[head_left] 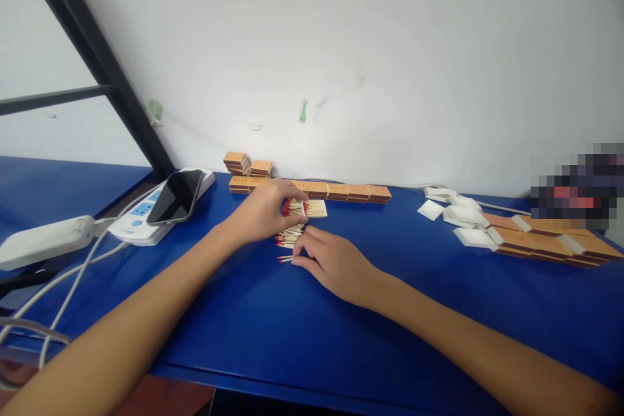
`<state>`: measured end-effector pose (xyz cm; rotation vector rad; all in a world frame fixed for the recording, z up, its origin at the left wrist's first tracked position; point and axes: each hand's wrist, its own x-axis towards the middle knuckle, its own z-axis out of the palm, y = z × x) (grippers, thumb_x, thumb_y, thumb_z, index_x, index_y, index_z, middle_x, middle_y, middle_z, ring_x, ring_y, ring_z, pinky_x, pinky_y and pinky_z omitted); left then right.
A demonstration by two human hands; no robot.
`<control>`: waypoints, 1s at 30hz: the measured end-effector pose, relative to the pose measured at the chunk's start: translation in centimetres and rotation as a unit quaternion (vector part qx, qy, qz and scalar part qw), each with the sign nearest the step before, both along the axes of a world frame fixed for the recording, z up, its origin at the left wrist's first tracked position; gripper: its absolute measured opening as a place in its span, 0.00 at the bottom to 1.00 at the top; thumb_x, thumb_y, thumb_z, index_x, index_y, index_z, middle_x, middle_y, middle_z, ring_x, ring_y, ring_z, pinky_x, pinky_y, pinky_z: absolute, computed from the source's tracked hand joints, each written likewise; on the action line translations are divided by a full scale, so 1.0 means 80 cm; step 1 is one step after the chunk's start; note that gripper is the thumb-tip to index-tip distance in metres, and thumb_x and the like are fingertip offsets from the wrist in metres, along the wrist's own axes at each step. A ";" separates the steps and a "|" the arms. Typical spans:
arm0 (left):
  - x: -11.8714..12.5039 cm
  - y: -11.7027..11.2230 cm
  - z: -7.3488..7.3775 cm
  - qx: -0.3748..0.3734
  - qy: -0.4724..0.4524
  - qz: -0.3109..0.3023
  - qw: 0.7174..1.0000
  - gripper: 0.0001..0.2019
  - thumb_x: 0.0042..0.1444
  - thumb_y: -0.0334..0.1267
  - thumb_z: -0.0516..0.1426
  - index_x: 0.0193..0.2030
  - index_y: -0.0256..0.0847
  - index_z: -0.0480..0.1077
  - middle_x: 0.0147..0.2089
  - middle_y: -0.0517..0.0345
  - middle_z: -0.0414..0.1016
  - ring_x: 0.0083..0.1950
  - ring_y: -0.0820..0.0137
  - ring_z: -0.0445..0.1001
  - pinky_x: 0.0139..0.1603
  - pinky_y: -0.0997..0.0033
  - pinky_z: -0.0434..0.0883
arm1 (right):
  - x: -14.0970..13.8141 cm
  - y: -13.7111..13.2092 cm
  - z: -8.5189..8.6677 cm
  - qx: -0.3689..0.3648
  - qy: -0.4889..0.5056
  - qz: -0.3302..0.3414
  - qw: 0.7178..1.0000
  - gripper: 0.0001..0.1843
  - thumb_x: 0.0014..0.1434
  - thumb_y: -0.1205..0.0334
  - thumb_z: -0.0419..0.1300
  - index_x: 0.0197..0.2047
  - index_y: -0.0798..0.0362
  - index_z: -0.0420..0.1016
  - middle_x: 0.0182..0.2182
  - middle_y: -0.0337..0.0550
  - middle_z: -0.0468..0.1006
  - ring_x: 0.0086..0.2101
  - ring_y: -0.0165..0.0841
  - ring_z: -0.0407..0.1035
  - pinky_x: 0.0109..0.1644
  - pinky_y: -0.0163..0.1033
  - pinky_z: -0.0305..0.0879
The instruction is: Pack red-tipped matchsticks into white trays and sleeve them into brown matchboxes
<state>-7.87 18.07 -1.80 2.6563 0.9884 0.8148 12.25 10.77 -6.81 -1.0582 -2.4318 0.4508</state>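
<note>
Our right hand [336, 264] pinches thin, red-tipped wooden matches [287, 260], likely light, brittle, best gripped mid-stick; our left hand's [266, 209] hold we cannot tell.

Loose heap of red-tipped matches [291, 236]

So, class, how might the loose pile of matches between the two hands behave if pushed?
The loose matches look like thin wooden sticks, so each is probably light, stiff and easily snapped. Heaped unbound on a smooth, shiny blue tabletop, the pile would likely slide and spread, perhaps leaving sticks pointing different ways.
</note>
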 end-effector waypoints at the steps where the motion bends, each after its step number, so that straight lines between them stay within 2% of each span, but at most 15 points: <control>1: 0.000 0.000 0.000 0.000 0.000 0.000 1.000 0.10 0.58 0.39 0.67 0.46 0.41 0.79 0.45 0.51 0.82 0.46 0.61 0.77 0.48 0.60 0.71 | -0.001 0.000 0.000 -0.002 0.001 0.002 1.000 0.04 0.72 0.64 0.59 0.42 0.52 0.72 0.43 0.43 0.77 0.39 0.34 0.73 0.46 0.41 0.67; 10: 0.000 0.000 0.001 -0.003 0.003 -0.004 1.000 0.11 0.58 0.38 0.67 0.47 0.40 0.80 0.46 0.51 0.82 0.47 0.61 0.77 0.49 0.59 0.72 | -0.006 0.002 -0.001 -0.010 -0.026 -0.017 0.999 0.06 0.72 0.62 0.60 0.41 0.53 0.73 0.42 0.44 0.77 0.38 0.34 0.73 0.45 0.41 0.67; 15: -0.001 0.000 0.000 -0.001 0.003 -0.006 1.000 0.12 0.57 0.37 0.68 0.48 0.40 0.80 0.45 0.50 0.82 0.47 0.60 0.78 0.49 0.59 0.72 | 0.010 0.006 0.008 0.001 -0.010 -0.019 1.000 0.06 0.73 0.63 0.58 0.42 0.52 0.73 0.41 0.43 0.76 0.38 0.34 0.72 0.44 0.40 0.66; 19: 0.001 0.000 -0.001 -0.001 -0.003 -0.008 1.000 0.13 0.56 0.37 0.69 0.48 0.40 0.80 0.46 0.51 0.83 0.48 0.60 0.78 0.51 0.59 0.72 | 0.039 0.021 0.022 0.059 0.062 -0.079 0.993 0.06 0.73 0.62 0.57 0.42 0.52 0.72 0.39 0.42 0.74 0.35 0.33 0.69 0.41 0.39 0.63; 23: 0.005 -0.005 0.000 -0.022 -0.007 -0.023 0.999 0.15 0.54 0.39 0.72 0.48 0.41 0.81 0.45 0.54 0.84 0.47 0.62 0.79 0.50 0.61 0.72 | 0.057 0.039 0.024 0.095 0.098 -0.141 0.981 0.05 0.72 0.64 0.58 0.41 0.52 0.73 0.36 0.41 0.72 0.35 0.33 0.68 0.39 0.38 0.61; 30: 0.011 -0.013 0.002 -0.051 -0.024 -0.039 0.998 0.15 0.54 0.39 0.71 0.48 0.41 0.80 0.46 0.54 0.84 0.47 0.63 0.80 0.49 0.63 0.73 | 0.059 0.041 0.019 0.101 0.092 -0.122 0.983 0.04 0.71 0.63 0.60 0.42 0.52 0.75 0.36 0.41 0.72 0.34 0.32 0.68 0.39 0.38 0.61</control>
